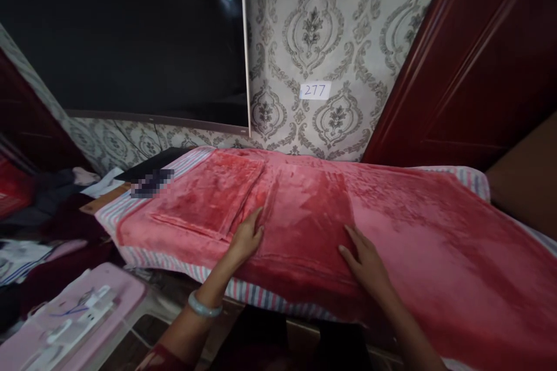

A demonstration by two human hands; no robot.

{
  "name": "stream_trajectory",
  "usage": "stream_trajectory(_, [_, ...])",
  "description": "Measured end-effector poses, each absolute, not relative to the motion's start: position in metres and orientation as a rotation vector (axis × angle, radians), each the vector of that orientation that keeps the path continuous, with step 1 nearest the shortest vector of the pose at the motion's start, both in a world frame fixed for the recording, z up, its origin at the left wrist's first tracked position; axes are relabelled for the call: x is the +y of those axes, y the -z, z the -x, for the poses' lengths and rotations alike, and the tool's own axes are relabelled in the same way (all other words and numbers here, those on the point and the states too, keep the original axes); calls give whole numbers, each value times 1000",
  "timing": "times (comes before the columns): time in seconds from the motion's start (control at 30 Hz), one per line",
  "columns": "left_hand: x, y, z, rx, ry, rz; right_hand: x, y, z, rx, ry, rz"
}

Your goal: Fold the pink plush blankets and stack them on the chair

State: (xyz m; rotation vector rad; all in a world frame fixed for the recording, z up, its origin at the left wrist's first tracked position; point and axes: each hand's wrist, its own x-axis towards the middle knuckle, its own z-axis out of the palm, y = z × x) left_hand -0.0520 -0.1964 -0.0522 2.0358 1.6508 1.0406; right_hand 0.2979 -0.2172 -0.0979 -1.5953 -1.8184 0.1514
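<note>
Between my hands a folded red plush cloth (308, 220) lies flat. My left hand (247, 239), below a pale bangle (204, 305), touches its left edge with fingers stretched out. At the opposite edge rests my right hand (364, 261), its thumb and fingers apart. Just left of my left hand is another folded red plush cloth (209, 191), its layered edge facing me. Both folded pieces lie on a pink-red plush blanket (413, 243) spread over a long surface. A striped cloth (265, 295) shows beneath the blanket along the front.
A large dark television (130, 35) stands behind on the left, with a paper marked 277 (315, 90) on the wall. At lower left, a pink stool (117, 284) carries a white power strip (82, 319). Clothes (61, 232) are piled at left; a dark red door (470, 58) rises at right.
</note>
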Motion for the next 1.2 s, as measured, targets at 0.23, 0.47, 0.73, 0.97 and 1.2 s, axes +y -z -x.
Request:
stream_trajectory(0.23, [-199,42,50,1562,-900,-1963,-224,92,-295,-1773,-105,1630])
stream_trajectory(0.47, [-194,22,57,1541,-825,-1985,-234,84,-282,-1992,49,1520])
stream_trajectory(0.73, [-198,14,59,1674,-624,-2025,-241,77,-277,-2118,23,1602])
stream_trajectory(0.97, [-203,-12,17,1855,-645,-2429,-213,34,-239,-2152,11,1630])
stream_trajectory(1.2, [-197,15,6,1719,-186,-2439,-220,36,-202,-2351,-88,1828])
